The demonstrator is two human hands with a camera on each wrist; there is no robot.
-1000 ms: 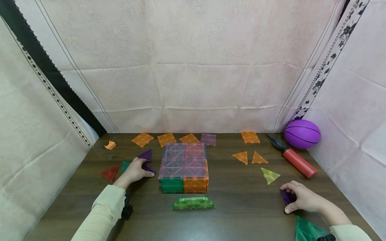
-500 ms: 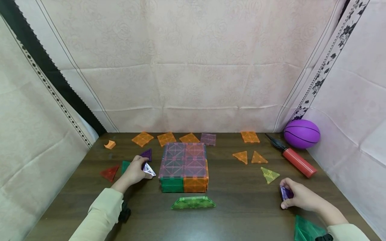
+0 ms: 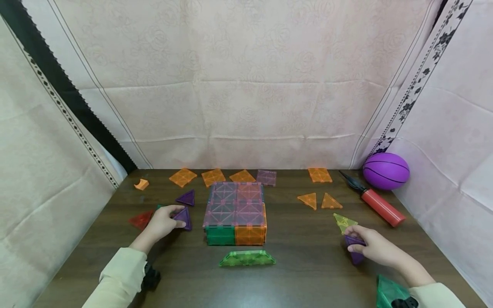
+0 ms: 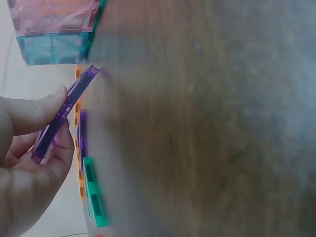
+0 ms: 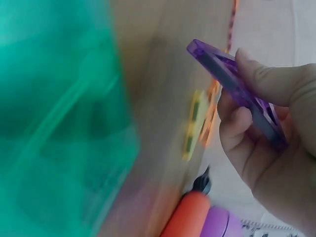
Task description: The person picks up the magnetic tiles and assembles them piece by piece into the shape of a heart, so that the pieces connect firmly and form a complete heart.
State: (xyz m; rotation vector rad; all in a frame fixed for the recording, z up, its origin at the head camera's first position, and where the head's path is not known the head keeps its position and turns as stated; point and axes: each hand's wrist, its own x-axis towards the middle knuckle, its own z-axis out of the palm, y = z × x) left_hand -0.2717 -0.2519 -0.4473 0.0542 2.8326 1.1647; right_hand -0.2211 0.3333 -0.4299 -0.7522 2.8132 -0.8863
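My left hand (image 3: pixel 161 224) pinches a purple triangle magnetic tile (image 3: pixel 184 218) between thumb and fingers, left of the box built of tiles. In the left wrist view this tile (image 4: pixel 64 116) appears edge-on and tilted, apart from the wood. Over on the right, my right hand (image 3: pixel 371 246) grips a second purple triangle tile (image 3: pixel 356 256) just in front of the yellow triangle (image 3: pixel 344 221). The right wrist view shows that tile (image 5: pixel 237 91) held at a slant by thumb and fingers. The tile box (image 3: pixel 235 214) has a purple-pink top with green and orange front walls.
A green piece (image 3: pixel 247 258) lies before the box; a larger teal tile shape (image 3: pixel 390 291) is near my right wrist. Behind are another purple triangle (image 3: pixel 186 197), several orange tiles (image 3: pixel 182 177), a red-handled tool (image 3: pixel 381 207) and a purple ball (image 3: pixel 386 171). A red triangle (image 3: pixel 141 220) lies left.
My left hand has lifted its purple triangle and drawn back slightly left, turning it. My right hand has moved left and up with its triangle, toward the yellow tile.
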